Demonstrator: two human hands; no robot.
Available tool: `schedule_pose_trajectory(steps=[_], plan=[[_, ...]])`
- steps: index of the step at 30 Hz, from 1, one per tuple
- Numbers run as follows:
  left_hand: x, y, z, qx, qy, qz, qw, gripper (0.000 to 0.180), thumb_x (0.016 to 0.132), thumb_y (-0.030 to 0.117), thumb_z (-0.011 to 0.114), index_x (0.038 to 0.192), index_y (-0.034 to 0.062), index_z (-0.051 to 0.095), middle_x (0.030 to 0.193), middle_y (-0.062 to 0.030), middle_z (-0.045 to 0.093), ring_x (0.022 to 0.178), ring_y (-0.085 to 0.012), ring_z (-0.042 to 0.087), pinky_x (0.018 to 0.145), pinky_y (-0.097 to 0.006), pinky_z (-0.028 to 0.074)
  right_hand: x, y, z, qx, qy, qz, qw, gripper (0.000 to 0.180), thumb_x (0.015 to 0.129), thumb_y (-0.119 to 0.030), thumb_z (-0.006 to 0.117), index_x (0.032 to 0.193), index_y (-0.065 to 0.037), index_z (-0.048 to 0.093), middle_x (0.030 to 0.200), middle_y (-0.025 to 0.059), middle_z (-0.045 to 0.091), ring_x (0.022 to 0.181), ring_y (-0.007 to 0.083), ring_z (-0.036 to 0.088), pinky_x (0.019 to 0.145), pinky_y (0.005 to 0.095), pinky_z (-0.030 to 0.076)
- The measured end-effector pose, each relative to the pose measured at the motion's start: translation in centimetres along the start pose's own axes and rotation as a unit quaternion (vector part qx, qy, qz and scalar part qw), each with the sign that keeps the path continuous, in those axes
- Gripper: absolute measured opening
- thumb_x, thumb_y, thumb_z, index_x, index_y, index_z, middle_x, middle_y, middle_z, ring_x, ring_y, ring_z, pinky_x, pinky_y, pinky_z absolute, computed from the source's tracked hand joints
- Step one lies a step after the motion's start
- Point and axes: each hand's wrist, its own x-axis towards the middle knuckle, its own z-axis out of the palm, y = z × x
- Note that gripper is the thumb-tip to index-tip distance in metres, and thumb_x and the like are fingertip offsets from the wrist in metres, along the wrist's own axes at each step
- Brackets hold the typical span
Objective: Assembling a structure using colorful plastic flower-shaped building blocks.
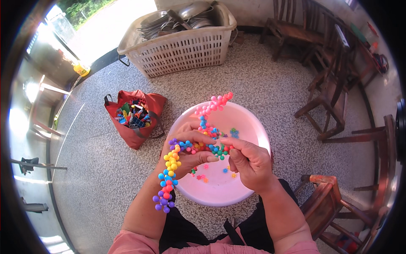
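A long chain of knobbed plastic snap-together flower pieces (172, 163) in purple, yellow, blue, red, pink and green drapes over my left hand (182, 168). My left fingers and thumb are closed on its middle part. One end hangs over the left wrist; a pink stretch (213, 105) reaches out past the fingers. My right hand (255, 164) is closed in a pinch at a green flower piece (219, 152) with red knobs beside it, just right of the left thumb. Below both hands stands a pale pink basin (262, 137), with several loose flower pieces (234, 133) on its bottom.
To the left of the basin, a red fabric bag (134, 139) holds mixed toy bricks. A white plastic basket (179, 57) full of metal kitchenware stands at the back. Wooden chairs (330, 112) line the right side, one lying close by my right arm. The floor (93, 169) is speckled grey.
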Motion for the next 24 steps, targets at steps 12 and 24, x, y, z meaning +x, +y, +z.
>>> schedule_pose_trajectory(steps=[12, 24], plan=[[-0.1, -0.2, 1.5, -0.176, 0.031, -0.031, 0.983, 0.027, 0.064, 0.005, 0.077, 0.087, 0.0008, 0.063, 0.103, -0.0088, 0.053, 0.095, -0.0180, 0.054, 0.084, -0.029, 0.045, -0.2, 0.2, 0.1, 0.006, 0.016, -0.011, 1.000, 0.022, 0.091, -0.011, 0.048, 0.110, -0.003, 0.055, 0.075, 0.0047, 0.058, 0.058, 0.0077, 0.051, 0.054, 0.0211, 0.043], [0.2, -0.3, 1.3, -0.169, 0.021, -0.016, 0.985, 0.032, 0.061, 0.009, 0.079, 0.087, 0.0000, 0.063, 0.099, -0.0085, 0.055, 0.094, -0.0178, 0.055, 0.084, -0.029, 0.045, -0.2, 0.1, 0.1, 0.028, 0.020, -0.038, 0.999, 0.027, 0.092, -0.014, 0.047, 0.113, 0.001, 0.048, 0.075, 0.0003, 0.054, 0.056, 0.0037, 0.043, 0.050, 0.0170, 0.038]])
